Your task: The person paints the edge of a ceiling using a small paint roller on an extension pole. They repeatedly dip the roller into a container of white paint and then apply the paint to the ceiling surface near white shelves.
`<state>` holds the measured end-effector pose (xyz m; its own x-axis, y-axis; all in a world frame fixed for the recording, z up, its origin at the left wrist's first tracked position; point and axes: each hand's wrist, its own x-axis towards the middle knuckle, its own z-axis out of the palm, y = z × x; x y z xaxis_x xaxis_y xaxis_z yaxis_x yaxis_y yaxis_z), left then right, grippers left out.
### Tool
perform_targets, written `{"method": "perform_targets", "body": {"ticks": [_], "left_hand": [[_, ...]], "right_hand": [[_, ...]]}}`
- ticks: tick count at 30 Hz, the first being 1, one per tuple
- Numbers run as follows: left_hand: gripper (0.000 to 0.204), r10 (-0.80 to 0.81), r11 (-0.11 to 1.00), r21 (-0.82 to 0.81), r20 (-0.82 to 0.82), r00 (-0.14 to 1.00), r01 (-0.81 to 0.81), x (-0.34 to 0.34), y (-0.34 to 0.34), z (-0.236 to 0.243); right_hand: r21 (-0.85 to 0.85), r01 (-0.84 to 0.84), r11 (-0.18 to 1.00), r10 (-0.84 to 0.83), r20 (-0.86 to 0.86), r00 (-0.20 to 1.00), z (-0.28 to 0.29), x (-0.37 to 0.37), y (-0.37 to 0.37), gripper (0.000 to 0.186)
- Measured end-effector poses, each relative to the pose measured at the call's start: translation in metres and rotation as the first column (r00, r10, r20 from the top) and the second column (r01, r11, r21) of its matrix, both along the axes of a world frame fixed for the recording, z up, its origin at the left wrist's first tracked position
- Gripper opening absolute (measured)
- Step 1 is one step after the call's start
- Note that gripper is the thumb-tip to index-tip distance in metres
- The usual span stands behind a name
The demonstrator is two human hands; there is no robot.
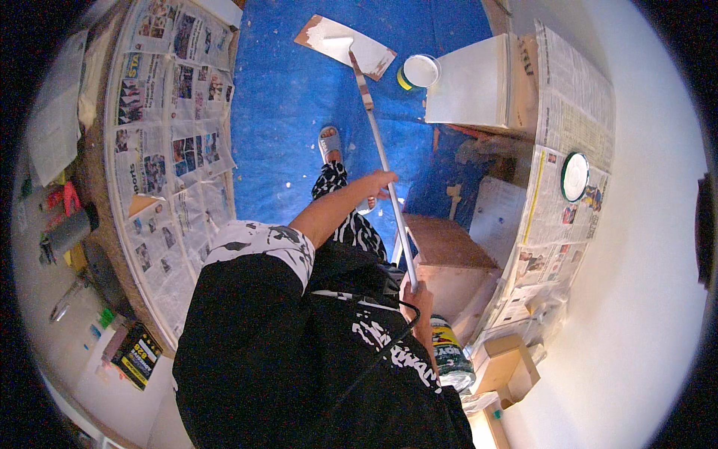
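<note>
A long white pole (pixel 383 153) runs up from my body to a paint roller (pixel 340 41), whose head rests on a board (pixel 314 30) partly coated in white over brown, lying on the blue sheet. My left hand (pixel 383 181) is closed round the middle of the pole. Lower down, near my waist, my right hand (pixel 415 298) is closed on the pole's near end. A round tub of white paint (pixel 422 71) stands just right of the board.
Newspaper-covered surfaces (pixel 168 112) line both sides of the blue sheet (pixel 273 105). At right are a white box-like block (pixel 464 82), a lid (pixel 574 176), a wooden cabinet (pixel 449 247), a large can (pixel 449 352) and a cardboard box (pixel 508 370). My sandalled foot (pixel 329 142) is on the sheet.
</note>
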<state>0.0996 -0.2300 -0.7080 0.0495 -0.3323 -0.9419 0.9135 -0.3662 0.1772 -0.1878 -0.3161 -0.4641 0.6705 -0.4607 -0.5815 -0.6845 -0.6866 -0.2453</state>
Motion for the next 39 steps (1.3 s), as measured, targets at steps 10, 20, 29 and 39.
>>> {"method": "perform_targets", "body": {"ticks": [10, 20, 29, 39], "left_hand": [[0.052, 0.046, 0.99, -0.133, 0.003, 0.999, -0.045, -0.036, 0.001, 0.02], [0.036, 0.081, 0.994, 0.042, 0.32, 0.944, -0.099, 0.041, 0.0, 0.017], [0.031, -0.179, 0.964, 0.255, 0.433, 0.884, 0.07, 0.028, 0.006, 0.042], [0.041, 0.25, 0.968, 0.027, -0.04, 0.967, -0.249, -0.046, 0.007, 0.006]], "right_hand": [[0.023, 0.072, 0.997, -0.072, 0.015, 0.997, 0.023, -0.045, 0.001, 0.027], [0.122, -0.035, 0.992, -0.004, 0.306, 0.952, -0.035, 0.071, -0.017, 0.032], [0.139, -0.058, 0.989, 0.028, 0.21, 0.977, -0.028, 0.052, -0.001, 0.029], [0.056, 0.064, 0.996, -0.065, 0.018, 0.998, 0.005, -0.032, 0.008, 0.033]]}}
